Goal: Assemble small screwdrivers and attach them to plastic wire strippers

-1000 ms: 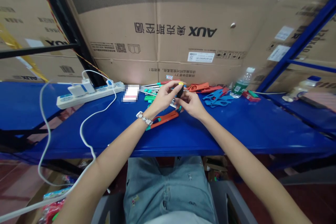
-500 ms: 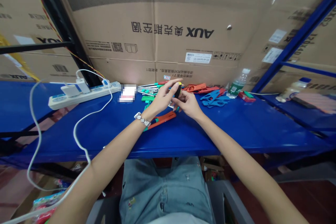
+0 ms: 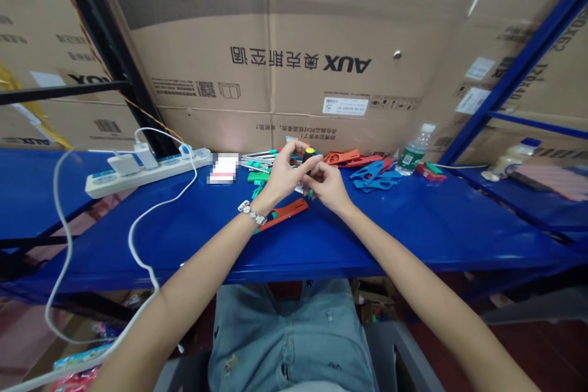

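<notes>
My left hand (image 3: 283,176) is closed around the short black handle of a screwdriver (image 3: 310,152) with a yellow end, which points upward. Right beside it, my right hand (image 3: 329,187) is pinched just below the handle; what its fingers hold is mostly hidden, though small green and silvery bits show beneath. Under my left wrist lies an orange plastic piece shaped like a clamp arm (image 3: 291,213) with green parts. Behind the hands are silver rods (image 3: 257,156) with green pieces, orange-red clamp parts (image 3: 342,157) and blue clamp parts (image 3: 375,177).
A white power strip (image 3: 147,173) with plugs stands at the left of the blue table (image 3: 395,233), its cable (image 3: 133,233) looping down past my left forearm. At the right back are a water bottle (image 3: 413,150) and a red box (image 3: 430,173). Large cartons (image 3: 294,6) rise behind.
The screwdriver handle has turned more upright, and my left fingers have curled further around it. My right hand stays almost in place. The view has tilted slightly.
</notes>
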`<state>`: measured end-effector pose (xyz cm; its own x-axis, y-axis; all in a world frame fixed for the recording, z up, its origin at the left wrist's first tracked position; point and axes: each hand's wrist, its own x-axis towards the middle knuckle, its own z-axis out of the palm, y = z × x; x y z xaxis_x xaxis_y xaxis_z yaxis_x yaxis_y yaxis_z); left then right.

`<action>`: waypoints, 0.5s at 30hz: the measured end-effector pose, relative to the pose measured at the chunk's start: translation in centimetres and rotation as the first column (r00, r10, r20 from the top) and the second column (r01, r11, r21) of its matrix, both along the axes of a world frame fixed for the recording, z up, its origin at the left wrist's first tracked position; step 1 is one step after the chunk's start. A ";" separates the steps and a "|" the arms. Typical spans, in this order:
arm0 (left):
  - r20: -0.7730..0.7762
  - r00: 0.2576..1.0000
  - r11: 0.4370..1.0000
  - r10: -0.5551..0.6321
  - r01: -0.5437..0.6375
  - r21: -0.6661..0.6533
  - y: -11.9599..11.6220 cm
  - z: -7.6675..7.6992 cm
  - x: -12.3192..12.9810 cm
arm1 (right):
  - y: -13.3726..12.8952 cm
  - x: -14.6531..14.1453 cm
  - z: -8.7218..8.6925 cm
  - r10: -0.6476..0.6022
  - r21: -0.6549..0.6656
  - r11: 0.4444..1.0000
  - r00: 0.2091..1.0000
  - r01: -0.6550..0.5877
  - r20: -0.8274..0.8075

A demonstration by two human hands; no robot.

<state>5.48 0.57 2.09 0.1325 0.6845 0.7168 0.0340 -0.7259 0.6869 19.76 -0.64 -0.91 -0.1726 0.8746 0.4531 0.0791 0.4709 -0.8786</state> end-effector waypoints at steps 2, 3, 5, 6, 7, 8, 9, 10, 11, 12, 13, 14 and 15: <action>-0.044 0.996 0.997 -0.073 0.072 -0.028 -0.4 0.1 -0.2 | 0.1 0.5 0.4 0.065 -0.010 0.998 0.997 -0.064 0.035; -0.060 0.993 0.994 -0.106 0.103 -0.046 -0.6 0.1 -0.3 | 0.1 0.8 0.6 0.101 -0.014 0.995 0.994 -0.100 0.052; -0.078 0.987 0.988 -0.138 0.132 -0.075 -0.7 0.1 -0.5 | -0.1 1.2 0.8 0.166 -0.022 0.986 0.982 -0.165 0.085; -0.076 0.988 0.989 -0.131 0.125 -0.081 -0.7 0.1 -0.5 | -0.2 1.2 0.9 0.186 -0.024 0.983 0.977 -0.184 0.101; -0.065 0.991 0.991 -0.116 0.110 -0.081 -0.6 0.1 -0.5 | -0.3 1.2 0.9 0.193 -0.022 0.981 0.974 -0.191 0.117; -0.044 0.995 0.994 -0.092 0.088 -0.071 -0.4 0.1 -0.4 | -0.4 1.1 0.8 0.183 -0.016 0.983 0.974 -0.183 0.130; -0.013 0.998 0.997 -0.060 0.060 -0.053 -0.3 0.1 -0.3 | -0.4 0.9 0.6 0.157 -0.005 0.988 0.979 -0.158 0.134; 0.019 0.999 0.999 -0.026 0.027 -0.031 -0.1 0.0 -0.2 | -0.5 0.6 0.4 0.113 0.011 0.993 0.986 -0.115 0.122; 0.047 0.999 1.000 0.005 -0.005 -0.009 0.0 0.0 -0.1 | -0.4 0.4 0.2 0.056 0.030 0.998 0.993 -0.059 0.100; 0.067 0.997 0.999 0.031 -0.031 0.006 0.1 -0.1 0.1 | -0.4 0.2 0.0 -0.005 0.050 0.999 0.997 0.001 0.076; 0.075 0.996 0.999 0.051 -0.052 0.014 0.1 -0.1 0.1 | -0.3 0.0 -0.1 -0.058 0.066 0.996 0.997 0.054 0.052; 0.072 0.995 0.998 0.065 -0.066 0.016 0.1 -0.2 0.2 | -0.2 -0.1 -0.2 -0.090 0.075 0.993 0.995 0.087 0.035; 0.057 0.996 0.998 0.065 -0.066 0.014 -0.1 -0.2 0.2 | -0.1 -0.1 -0.2 -0.095 0.076 0.993 0.995 0.093 0.030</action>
<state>5.67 0.50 1.93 0.0470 0.6790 0.7326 0.0432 -0.7341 0.6777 19.63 -0.79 -1.06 -0.1075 0.8519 0.5126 0.1554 0.5236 -0.8376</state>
